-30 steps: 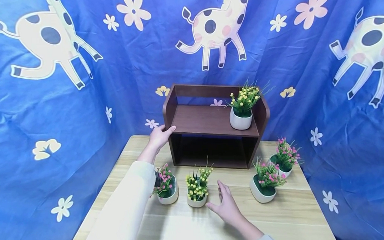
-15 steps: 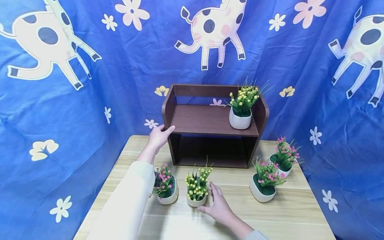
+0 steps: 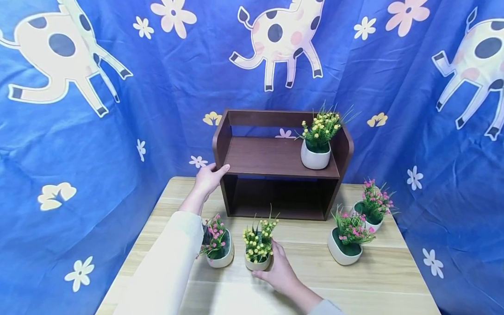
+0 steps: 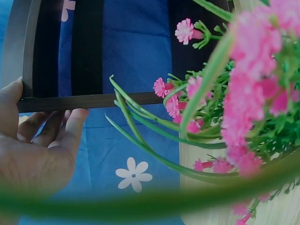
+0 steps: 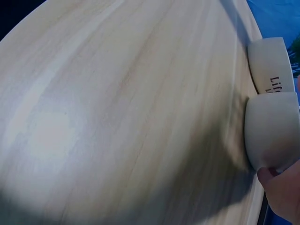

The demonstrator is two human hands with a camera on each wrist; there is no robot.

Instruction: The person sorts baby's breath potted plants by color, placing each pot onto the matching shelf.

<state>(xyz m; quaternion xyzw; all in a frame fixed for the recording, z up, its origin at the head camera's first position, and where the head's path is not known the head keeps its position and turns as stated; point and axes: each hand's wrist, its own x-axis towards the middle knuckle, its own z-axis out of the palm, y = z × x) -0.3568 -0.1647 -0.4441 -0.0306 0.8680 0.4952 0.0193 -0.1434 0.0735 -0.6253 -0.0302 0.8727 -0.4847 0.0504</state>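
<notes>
My left hand [image 3: 208, 181] holds the left side panel of a dark brown wooden shelf [image 3: 268, 157], thumb on the inner face and fingers round the outside, as the left wrist view shows. In the middle of the table, a white pot with a yellow-flowered plant [image 3: 258, 245] stands upright. My right hand [image 3: 278, 273] grips this pot from the right, thumb at its front and fingers at its far side. The right wrist view shows my thumb [image 5: 276, 187] against the white pot [image 5: 272, 129].
Another yellow-flowered potted plant [image 3: 315, 150] stands on the shelf's upper right. A pink-flowered pot [image 3: 218, 246] sits near my left forearm. Two more pink-flowered pots, one nearer [image 3: 346, 247] and one farther [image 3: 372, 213], stand right on the table [image 3: 389, 273]. Blue curtains [image 3: 183, 85] enclose it.
My right hand has moved left from beside the middle yellow-flowered pot and taken hold of it. My left hand stays on the shelf's side panel.
</notes>
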